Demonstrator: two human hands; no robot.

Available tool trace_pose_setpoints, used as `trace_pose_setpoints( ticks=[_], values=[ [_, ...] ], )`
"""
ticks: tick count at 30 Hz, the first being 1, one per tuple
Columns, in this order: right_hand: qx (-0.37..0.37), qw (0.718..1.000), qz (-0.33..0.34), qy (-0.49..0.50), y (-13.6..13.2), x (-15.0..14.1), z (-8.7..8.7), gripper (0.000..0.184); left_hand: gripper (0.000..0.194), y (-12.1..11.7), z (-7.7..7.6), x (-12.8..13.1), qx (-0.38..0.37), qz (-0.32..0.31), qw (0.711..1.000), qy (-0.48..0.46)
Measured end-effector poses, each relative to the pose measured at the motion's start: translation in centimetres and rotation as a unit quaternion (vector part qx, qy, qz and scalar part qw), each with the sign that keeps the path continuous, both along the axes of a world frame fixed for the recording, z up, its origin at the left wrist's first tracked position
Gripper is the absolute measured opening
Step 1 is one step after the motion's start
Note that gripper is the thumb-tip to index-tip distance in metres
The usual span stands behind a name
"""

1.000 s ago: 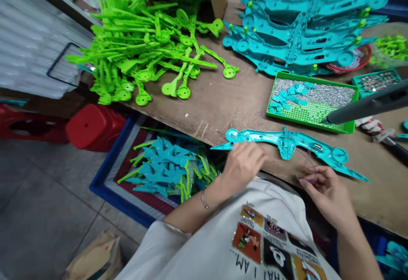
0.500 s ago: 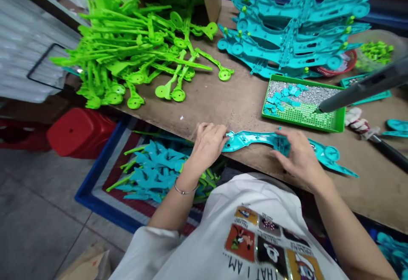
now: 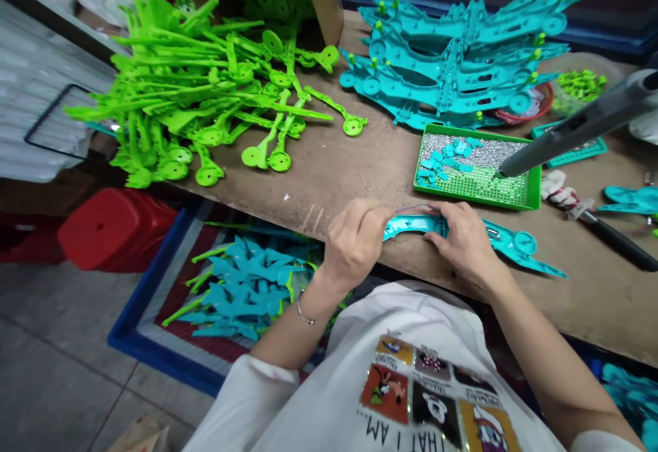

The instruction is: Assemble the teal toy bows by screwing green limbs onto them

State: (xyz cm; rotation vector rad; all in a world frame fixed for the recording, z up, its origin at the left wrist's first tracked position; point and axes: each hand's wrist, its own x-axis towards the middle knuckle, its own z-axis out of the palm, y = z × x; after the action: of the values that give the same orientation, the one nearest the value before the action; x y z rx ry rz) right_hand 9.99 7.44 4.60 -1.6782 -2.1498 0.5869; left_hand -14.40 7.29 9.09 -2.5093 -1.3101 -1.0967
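A long teal plastic part [image 3: 506, 242] lies along the near edge of the wooden bench [image 3: 354, 164]. My left hand [image 3: 354, 243] is closed at its left tip, fingers pinched on the end of the part. My right hand [image 3: 465, 239] lies over the part's middle, fingers curled down onto it. A thin purple wire [image 3: 419, 208] arcs between the two hands above the part.
A heap of bright green parts [image 3: 205, 88] fills the bench's left. Stacked teal parts [image 3: 452, 61] sit at the back. A green tray [image 3: 532, 188] of screws and teal bits stands behind my right hand, a grey tool [image 3: 576, 129] over it. Below, a bin of teal parts [image 3: 247, 287] and a red stool [image 3: 110, 226].
A second ago my hands were off the part, the right one holding the wire loop. Both have since moved onto the teal part, left at its tip, right over its middle.
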Motion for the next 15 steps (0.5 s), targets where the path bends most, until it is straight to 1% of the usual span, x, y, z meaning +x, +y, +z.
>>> trace_pose_setpoints(
  ticks=[2, 3, 5, 6, 7, 8, 10, 13, 15],
  values=[
    [-0.049, 0.995, 0.018, 0.086, 0.5, 0.8, 1.6, 0.058, 0.018, -0.4, -0.3, 0.5, 0.012, -0.028, 0.999, -0.033],
    [-0.074, 0.986, 0.029, 0.148, 0.7, 1.2, 2.6, 0.056, 0.020, -0.6, -0.5, 0.8, 0.012, -0.040, 0.998, -0.048],
    [-0.106, 0.956, 0.052, 0.270, 1.0, 1.7, 4.8, 0.045, 0.024, -1.0, -0.9, 1.2, 0.014, -0.055, 0.995, -0.083],
    [-0.111, 0.942, 0.064, 0.311, 1.0, 1.7, 5.8, 0.039, 0.026, -1.1, -1.1, 1.4, 0.016, -0.063, 0.993, -0.097],
    [-0.112, 0.934, 0.073, 0.332, 1.0, 1.6, 6.7, 0.033, 0.028, -1.2, -1.2, 1.7, 0.019, -0.072, 0.991, -0.107],
    [-0.114, 0.932, 0.075, 0.336, 0.9, 1.3, 7.5, 0.029, 0.029, -1.2, -1.3, 1.9, 0.022, -0.080, 0.990, -0.114],
    [-0.115, 0.939, 0.060, 0.320, 0.6, 0.6, 8.5, 0.021, 0.030, -1.1, -1.4, 2.5, 0.032, -0.084, 0.989, -0.116],
    [-0.115, 0.947, 0.014, 0.300, 0.0, -0.2, 9.2, 0.015, 0.030, -1.2, -1.2, 3.9, 0.059, -0.062, 0.989, -0.124],
    [-0.102, 0.950, -0.016, 0.295, -0.5, -0.2, 9.3, 0.013, 0.030, -1.6, -0.9, 5.2, 0.057, -0.049, 0.986, -0.147]
  ],
)
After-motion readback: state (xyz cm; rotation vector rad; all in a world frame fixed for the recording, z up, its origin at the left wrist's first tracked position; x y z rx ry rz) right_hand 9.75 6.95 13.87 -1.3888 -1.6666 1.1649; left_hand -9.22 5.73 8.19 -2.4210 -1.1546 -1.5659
